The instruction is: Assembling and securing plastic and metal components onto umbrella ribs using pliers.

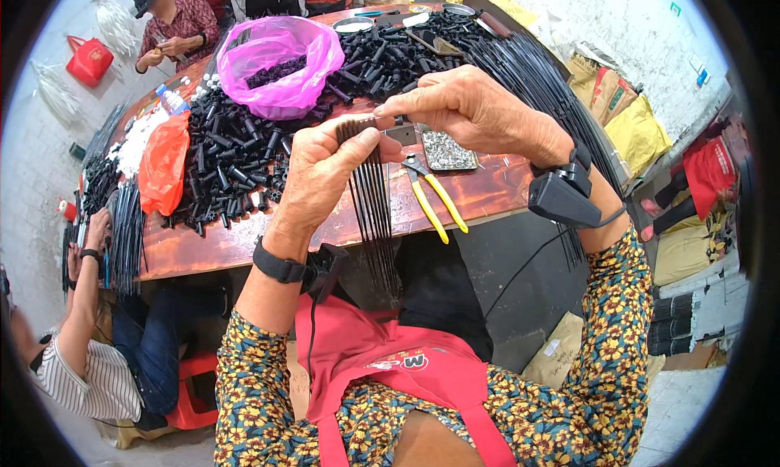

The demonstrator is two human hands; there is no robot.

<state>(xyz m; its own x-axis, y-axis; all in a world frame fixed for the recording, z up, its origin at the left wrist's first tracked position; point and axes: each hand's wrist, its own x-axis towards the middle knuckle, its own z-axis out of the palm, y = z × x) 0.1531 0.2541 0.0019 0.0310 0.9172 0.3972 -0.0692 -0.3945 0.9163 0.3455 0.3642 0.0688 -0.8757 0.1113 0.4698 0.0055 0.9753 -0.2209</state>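
My left hand (321,170) is closed round a bundle of thin black rods (375,215), which hang down past the table edge toward my lap. Their upper ends fan out side by side between thumb and fingers. My right hand (487,113) reaches across from the right, its fingertips pinched at the tops of the rods; anything tiny between them is too small to make out. Just below the hands lie pliers with yellow handles (429,197), beside a shallow tray (457,169) of small silvery metal pieces (447,146).
Black plastic tubes (236,154) are heaped across the wooden table (203,251). Among them stand a pink plastic bag (280,101) and a red bag (164,165). Long black rods (536,69) lie at the right. Co-workers sit at the left (89,369) and far left (175,28).
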